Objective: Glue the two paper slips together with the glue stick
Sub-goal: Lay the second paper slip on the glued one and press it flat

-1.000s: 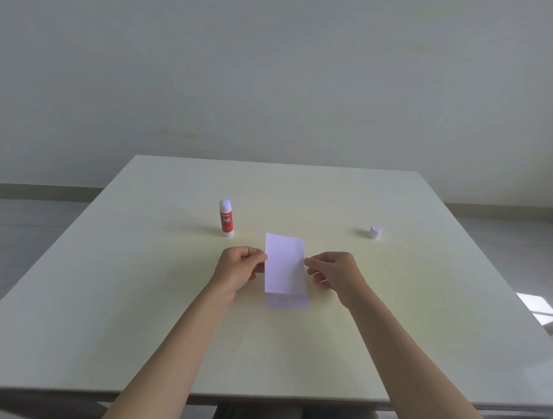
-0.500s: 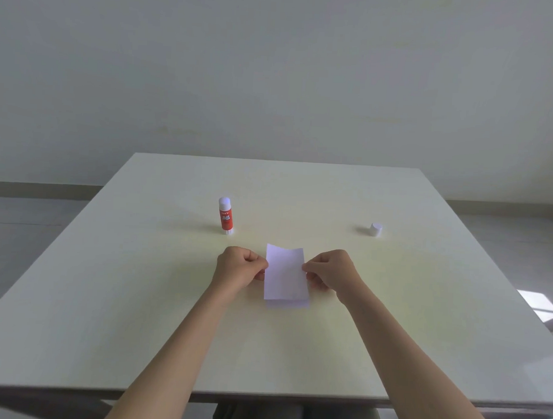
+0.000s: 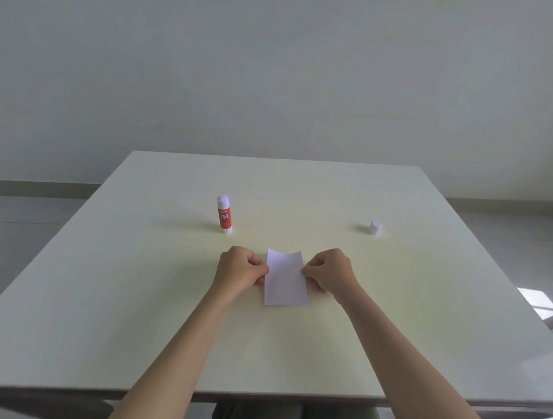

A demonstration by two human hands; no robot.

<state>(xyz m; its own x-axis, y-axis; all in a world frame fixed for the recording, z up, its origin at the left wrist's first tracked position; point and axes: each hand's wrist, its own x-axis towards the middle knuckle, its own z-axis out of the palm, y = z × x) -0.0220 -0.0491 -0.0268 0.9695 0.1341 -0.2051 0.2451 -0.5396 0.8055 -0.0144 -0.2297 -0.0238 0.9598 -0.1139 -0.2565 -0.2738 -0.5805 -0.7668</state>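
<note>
A white paper slip point(image 3: 285, 279) lies low over the table in front of me, its far edge slightly curled up. My left hand point(image 3: 240, 269) pinches its left edge and my right hand point(image 3: 329, 270) pinches its right edge. The second slip is hidden beneath the top one; I cannot see it separately. The red glue stick point(image 3: 224, 215) stands upright with its white tip exposed, beyond and left of my left hand. Its white cap point(image 3: 375, 227) sits apart, far right of the slip.
The pale table point(image 3: 138, 298) stretches wide on all sides of the slip. Its near edge runs just above my lap. A grey wall stands behind the far edge.
Both hands have lowered the held slip from upright and raised down onto the slip that lay on the table, so the lower slip no longer shows.
</note>
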